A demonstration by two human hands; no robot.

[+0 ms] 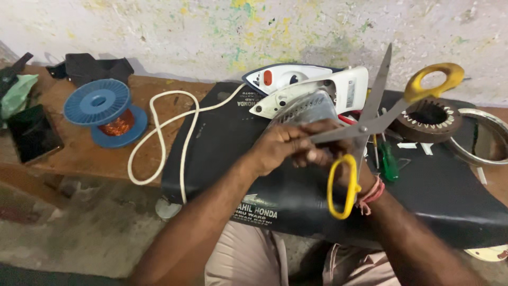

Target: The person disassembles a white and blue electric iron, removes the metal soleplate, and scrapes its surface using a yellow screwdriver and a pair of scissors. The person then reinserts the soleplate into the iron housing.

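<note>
Head view: hands with scissors over iron.
Left hand fingers grip open yellow-handled scissors; right hand mostly hidden, grip unclear; white iron behind.

One scissors, one iron, one wire spool, two screwdrivers, one stator.

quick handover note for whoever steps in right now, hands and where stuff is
Left hand: closed over the grey soleplate end of the white clothes iron, which lies on the black mat.
Right hand: mostly hidden behind the left hand; the yellow-handled scissors are open, blades crossing at the iron.
Nearby: white cord loops left onto the wooden bench; green screwdriver and a toothed metal ring lie to the right; blue wire spool sits far left.
Done or left: cannot tell whether anything has been cut.
</note>
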